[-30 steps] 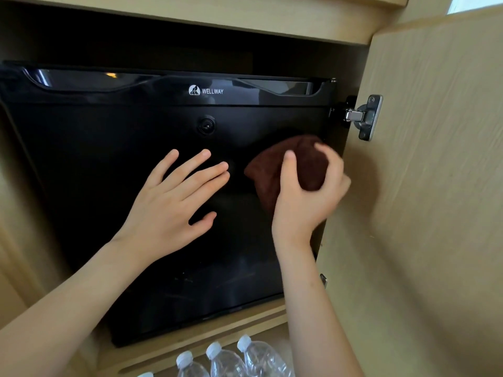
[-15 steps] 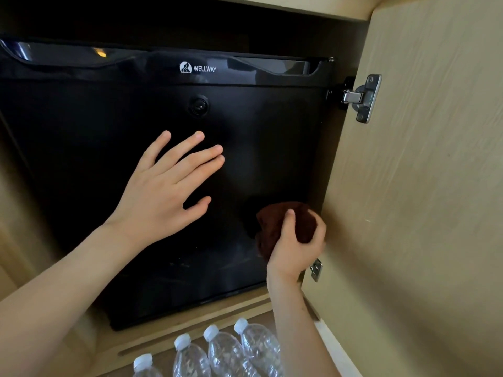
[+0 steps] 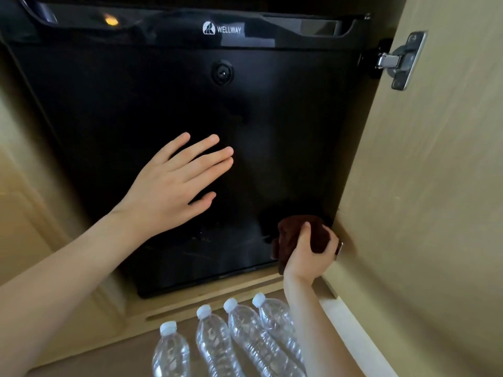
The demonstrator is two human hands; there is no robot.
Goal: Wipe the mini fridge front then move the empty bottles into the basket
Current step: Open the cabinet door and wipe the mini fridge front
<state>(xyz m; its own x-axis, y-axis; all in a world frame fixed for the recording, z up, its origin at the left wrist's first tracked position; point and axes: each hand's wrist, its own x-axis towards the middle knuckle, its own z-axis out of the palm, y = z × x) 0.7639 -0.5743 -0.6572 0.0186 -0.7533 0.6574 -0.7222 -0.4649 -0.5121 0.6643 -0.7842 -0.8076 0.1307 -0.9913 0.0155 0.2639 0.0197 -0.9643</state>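
Note:
A black mini fridge (image 3: 136, 91) with a glossy door stands inside a wooden cabinet. My left hand (image 3: 174, 183) lies flat on the middle of the door, fingers straight and spread. My right hand (image 3: 309, 254) grips a bunched dark brown cloth (image 3: 294, 229) against the door's lower right corner. Several clear plastic bottles (image 3: 215, 341) with white caps stand in a row on the floor below the fridge. No basket shows in the view.
The open wooden cabinet door (image 3: 435, 213) stands close on the right, with a metal hinge (image 3: 402, 59) near its top. A wooden ledge (image 3: 206, 300) runs under the fridge. The cabinet's side wall (image 3: 24, 213) closes in the left.
My right hand has dragged the cloth down the right side of the door, from its upper part to the bottom right corner. My left hand has stayed pressed on the door.

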